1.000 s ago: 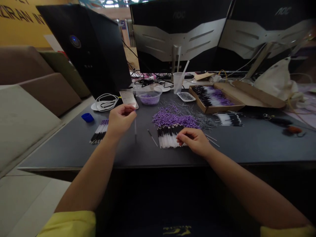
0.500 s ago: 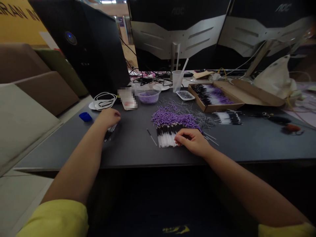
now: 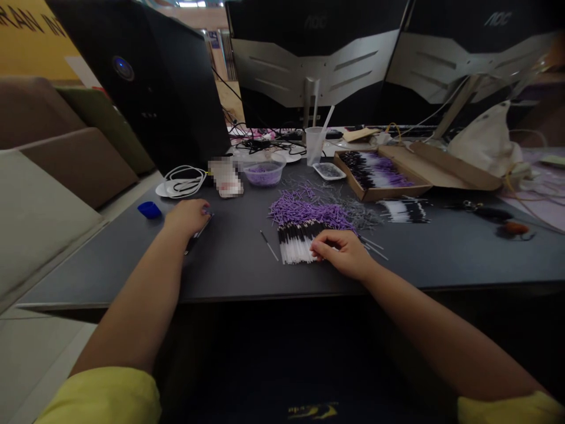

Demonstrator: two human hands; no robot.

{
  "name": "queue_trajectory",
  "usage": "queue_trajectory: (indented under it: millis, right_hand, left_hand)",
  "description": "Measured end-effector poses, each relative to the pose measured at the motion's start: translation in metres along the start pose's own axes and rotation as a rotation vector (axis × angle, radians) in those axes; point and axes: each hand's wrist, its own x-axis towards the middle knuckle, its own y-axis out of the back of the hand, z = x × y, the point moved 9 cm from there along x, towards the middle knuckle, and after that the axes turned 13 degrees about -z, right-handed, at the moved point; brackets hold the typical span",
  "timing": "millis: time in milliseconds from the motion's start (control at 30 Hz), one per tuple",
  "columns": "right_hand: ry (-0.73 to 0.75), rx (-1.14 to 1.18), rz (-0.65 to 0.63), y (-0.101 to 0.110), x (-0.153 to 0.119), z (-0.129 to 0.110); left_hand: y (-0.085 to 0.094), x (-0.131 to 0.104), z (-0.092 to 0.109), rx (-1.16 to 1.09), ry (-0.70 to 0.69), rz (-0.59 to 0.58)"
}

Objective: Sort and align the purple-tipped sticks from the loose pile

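Note:
My left hand [image 3: 188, 217] is closed above the left part of the desk, fingers curled inward. Something small and purple shows at its fingertips, too small to name. Beneath it, partly covered, lie thin black-and-white sticks [image 3: 193, 240]. My right hand [image 3: 342, 252] rests at the right end of a neat row of black-and-white sticks [image 3: 295, 244], thumb and forefinger brought together; what they pinch, if anything, is hidden. Behind that row spreads a heap of short purple tubes [image 3: 304, 209]. A single loose stick [image 3: 269, 245] lies between the hands.
Grey pieces [image 3: 359, 215] are scattered right of the heap. A cardboard box [image 3: 375, 193] holds more sticks, with another small stack [image 3: 404, 211] before it. Further back stand a clear bowl [image 3: 263, 175], a small tray [image 3: 329, 171] and a plastic cup [image 3: 313, 144]. A blue cap [image 3: 149, 209] lies left.
My left hand has turned slightly and lowered a little over the sticks at left, with purple now visible at its fingertips. My right hand stays at the row. The view has shifted slightly.

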Motion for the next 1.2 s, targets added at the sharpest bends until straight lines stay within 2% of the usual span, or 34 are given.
queue_trajectory:
  millis: [67, 133, 200, 333, 433, 500, 600, 767, 867, 933, 1033, 1200]
  right_hand:
    - [0.01, 0.009, 0.037, 0.005, 0.0, 0.0]
    - [0.021, 0.006, 0.076, 0.013, 0.0, 0.001]
    - [0.023, -0.002, 0.122, 0.023, 0.001, 0.002]
    - [-0.016, -0.15, 0.222, 0.052, 0.0, 0.009]
    - [-0.102, -0.425, 0.248, 0.071, 0.0, 0.016]
    - [-0.182, -0.548, 0.228, 0.08, 0.002, 0.024]
    - [-0.238, -0.6, 0.159, 0.086, 0.01, 0.032]
    - [-0.174, -0.655, 0.017, 0.076, 0.037, 0.022]
    - [-0.194, -0.678, -0.015, 0.071, 0.044, 0.017]
    - [-0.271, -0.704, 0.001, 0.074, 0.039, 0.017]
    - [-0.47, -0.797, -0.016, 0.081, 0.016, 0.022]
    - [-0.718, -0.877, -0.212, 0.082, -0.032, 0.037]
  left_hand:
    - [0.003, -0.007, 0.01, 0.008, -0.009, -0.001]
    - [0.007, -0.019, 0.032, 0.049, -0.054, -0.003]
    - [0.006, -0.038, 0.068, 0.112, -0.168, -0.036]
    - [-0.014, -0.085, 0.147, 0.059, -0.483, -0.179]
    - [-0.029, -0.105, 0.179, 0.054, -0.624, -0.225]
    - [-0.036, -0.108, 0.185, 0.057, -0.665, -0.24]
    - [-0.039, -0.105, 0.184, 0.066, -0.681, -0.234]
    - [-0.038, -0.108, 0.184, 0.125, -0.652, -0.205]
    - [-0.038, -0.114, 0.186, 0.145, -0.651, -0.183]
    - [-0.04, -0.116, 0.187, 0.146, -0.653, -0.177]
    - [-0.04, -0.12, 0.188, 0.112, -0.647, -0.149]
    - [-0.039, -0.124, 0.198, 0.069, -0.626, -0.06]
